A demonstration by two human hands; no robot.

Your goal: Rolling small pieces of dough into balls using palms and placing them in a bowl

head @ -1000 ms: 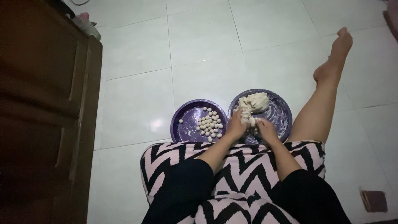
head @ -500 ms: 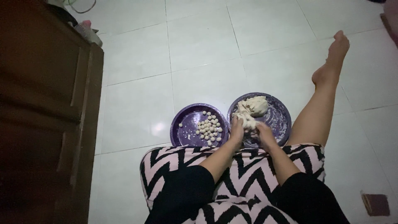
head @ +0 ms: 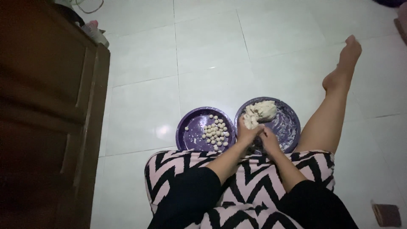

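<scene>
Two purple plates, left plate (head: 190, 127) of dough balls (head: 216, 133), right plate (head: 288, 123) with dough lump (head: 260, 112), both hands (head: 258, 135) seemingly pinching it.

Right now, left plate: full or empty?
Neither: partly filled. The left plate holds a cluster of small dough balls toward its right side; the rest of its purple surface shows bare.

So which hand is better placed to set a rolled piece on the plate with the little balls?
Probably the left hand: it is next to the plate of small balls, while the right hand is over the dough plate.
</scene>
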